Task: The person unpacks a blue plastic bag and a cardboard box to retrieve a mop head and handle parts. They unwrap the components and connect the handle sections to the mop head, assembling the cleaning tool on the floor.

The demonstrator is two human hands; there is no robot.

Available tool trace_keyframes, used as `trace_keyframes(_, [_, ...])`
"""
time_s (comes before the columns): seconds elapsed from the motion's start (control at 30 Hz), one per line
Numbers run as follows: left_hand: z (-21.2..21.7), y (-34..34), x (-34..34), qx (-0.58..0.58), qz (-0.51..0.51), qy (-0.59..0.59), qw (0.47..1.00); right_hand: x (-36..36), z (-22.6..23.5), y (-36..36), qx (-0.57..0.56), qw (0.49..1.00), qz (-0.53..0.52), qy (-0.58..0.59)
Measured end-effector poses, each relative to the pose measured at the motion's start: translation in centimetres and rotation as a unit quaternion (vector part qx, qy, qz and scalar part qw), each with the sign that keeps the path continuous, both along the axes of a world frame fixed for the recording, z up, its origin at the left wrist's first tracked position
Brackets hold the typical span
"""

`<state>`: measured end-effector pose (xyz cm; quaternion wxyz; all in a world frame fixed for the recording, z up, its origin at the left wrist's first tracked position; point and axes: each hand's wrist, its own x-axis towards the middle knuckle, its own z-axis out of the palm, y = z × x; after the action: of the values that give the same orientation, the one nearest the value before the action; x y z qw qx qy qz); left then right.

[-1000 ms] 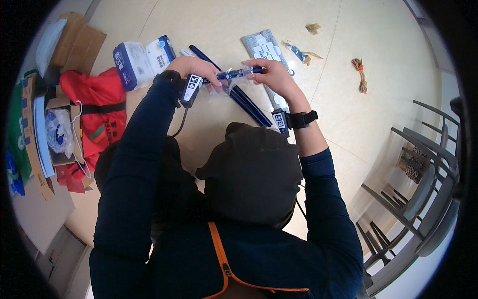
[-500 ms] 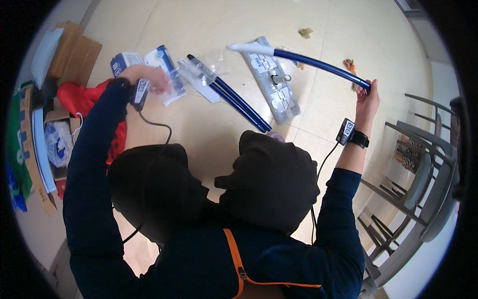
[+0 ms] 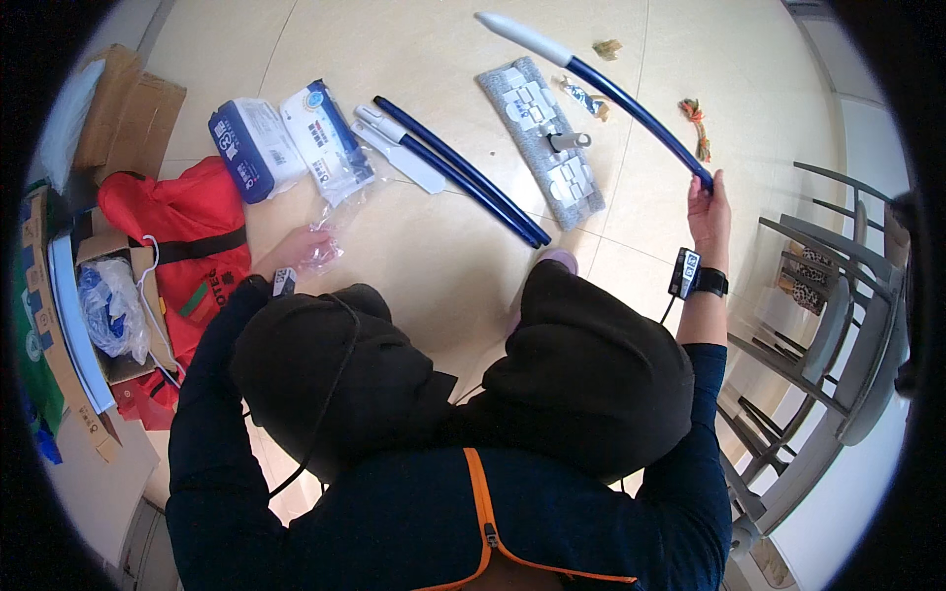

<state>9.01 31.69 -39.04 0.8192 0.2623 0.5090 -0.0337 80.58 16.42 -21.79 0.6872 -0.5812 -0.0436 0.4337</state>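
My right hand is closed around the lower end of a dark blue pole with a long white grip at its far tip. The pole slants up and left, beyond the flat mop head with its grey pad. Clear plastic wrapping is in my left hand, whose fingers are closed on it near my left knee. Two more dark blue poles lie side by side on the floor, left of the mop head. Beside them lies a flat white scraper-like piece.
Two blue-and-white packages lie at the left, beside a red bag. Cardboard boxes and an open carton of plastic bags stand farther left. Grey chairs line the right. A knotted rope toy lies near the pole.
My left hand has drawn back toward my knee with the clear plastic, away from the packages. The pole in my right hand has swung farther forward, clear of the mop head.
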Motion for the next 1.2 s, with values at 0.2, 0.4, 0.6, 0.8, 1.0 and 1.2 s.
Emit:
trace_keyframes(0.2, [-0.6, -0.1, -1.0, -0.006, 0.007, 0.02, 1.0, -7.3, -4.1, 1.6, -0.06, 0.994, 0.08, 0.036])
trace_keyframes(0.4, [8.9, 11.2, 1.1, 0.117, -0.267, 0.132, 0.947, -12.2, -3.7, 4.4, -0.074, 0.984, 0.156, 0.042])
trace_keyframes(0.6, [16.1, 14.6, 11.1, 0.191, -0.194, -0.176, 0.946, -17.0, -4.2, 7.9, -0.054, 0.967, 0.212, 0.127])
trace_keyframes(0.8, [12.7, 16.6, 22.2, 0.082, 0.077, -0.231, 0.966, -22.8, -6.2, 10.1, -0.013, 0.923, 0.347, 0.162])
trace_keyframes(1.0, [9.0, 17.0, 25.6, 0.166, 0.09, -0.205, 0.96, -25.8, -9.0, 10.5, -0.034, 0.918, 0.393, 0.032])
trace_keyframes(1.2, [5.9, 13.0, 25.0, 0.265, 0.039, 0.034, 0.963, -24.9, -11.7, 10.7, -0.125, 0.81, 0.454, -0.351])
